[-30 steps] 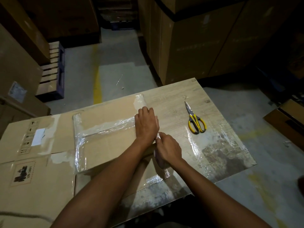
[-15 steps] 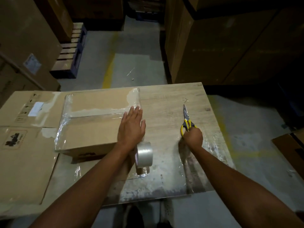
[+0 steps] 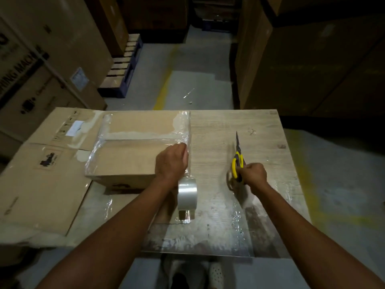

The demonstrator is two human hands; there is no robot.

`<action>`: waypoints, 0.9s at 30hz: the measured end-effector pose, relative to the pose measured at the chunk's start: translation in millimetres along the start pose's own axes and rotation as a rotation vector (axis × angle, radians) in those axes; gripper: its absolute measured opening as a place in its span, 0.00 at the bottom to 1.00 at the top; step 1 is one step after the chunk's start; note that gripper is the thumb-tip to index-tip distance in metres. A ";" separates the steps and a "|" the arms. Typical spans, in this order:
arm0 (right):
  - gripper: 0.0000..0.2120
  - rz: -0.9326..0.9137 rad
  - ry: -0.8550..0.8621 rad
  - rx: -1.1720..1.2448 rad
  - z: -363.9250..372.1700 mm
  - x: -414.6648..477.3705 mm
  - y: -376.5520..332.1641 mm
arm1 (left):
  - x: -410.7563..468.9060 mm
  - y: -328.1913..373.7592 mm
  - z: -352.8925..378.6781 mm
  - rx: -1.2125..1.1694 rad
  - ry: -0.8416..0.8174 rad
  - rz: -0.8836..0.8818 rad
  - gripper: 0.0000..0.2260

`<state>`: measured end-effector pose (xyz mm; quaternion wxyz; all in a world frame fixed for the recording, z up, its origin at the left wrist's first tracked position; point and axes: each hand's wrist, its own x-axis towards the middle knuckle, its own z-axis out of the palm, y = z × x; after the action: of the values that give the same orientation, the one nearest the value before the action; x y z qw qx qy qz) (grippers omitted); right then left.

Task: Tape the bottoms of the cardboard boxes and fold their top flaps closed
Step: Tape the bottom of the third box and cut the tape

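Hands: left hand [image 3: 171, 163] and right hand [image 3: 255, 174], both bare
Forearms [image 3: 116, 232]: bare
Shoes: pale, perforated clog [image 3: 216, 274]

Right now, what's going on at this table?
A person is taping a cardboard box on a wooden table. The left-hand grip curls over the box's taped right edge, with the tape roll by its wrist, apparently joined to the box by an uncut strip. The right-hand grip holds yellow-handled scissors, blades pointing away, probably about to cut the tape.
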<state>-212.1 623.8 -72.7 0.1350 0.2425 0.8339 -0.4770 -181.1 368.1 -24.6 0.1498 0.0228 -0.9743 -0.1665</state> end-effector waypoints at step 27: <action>0.21 -0.424 -0.243 -0.505 81.6 -82.7 -114.4 | -125.5 14.9 -6.6 -0.837 -0.155 -0.775 0.23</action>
<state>-203.7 481.9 7.1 0.1872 -0.0358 0.9352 -0.2984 -59.3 391.9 -49.3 0.0021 0.3049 -0.7540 -0.5819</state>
